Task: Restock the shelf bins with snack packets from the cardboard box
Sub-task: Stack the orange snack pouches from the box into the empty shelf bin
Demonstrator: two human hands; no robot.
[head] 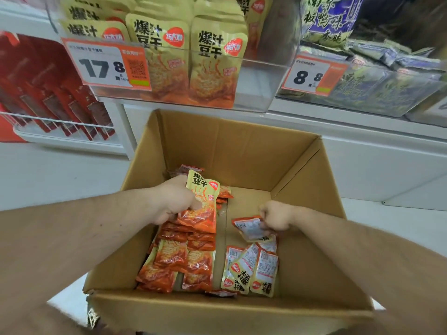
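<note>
Box near rim [217, 308]: lower centre; cardboard, open.
Left hand [176, 201]: fingers curled round a stack of yellow packets [203, 204].
Right hand [275, 217]: pinching one face-down packet [249, 228].
Target bin [256, 93]: upper centre, part filled.
Risk: overfull left grip may shed packets during the lift.

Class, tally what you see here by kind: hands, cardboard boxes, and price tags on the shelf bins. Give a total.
hands: 2, left and right
cardboard box: 1
price tags: 2, one and another
Total: 5
</note>
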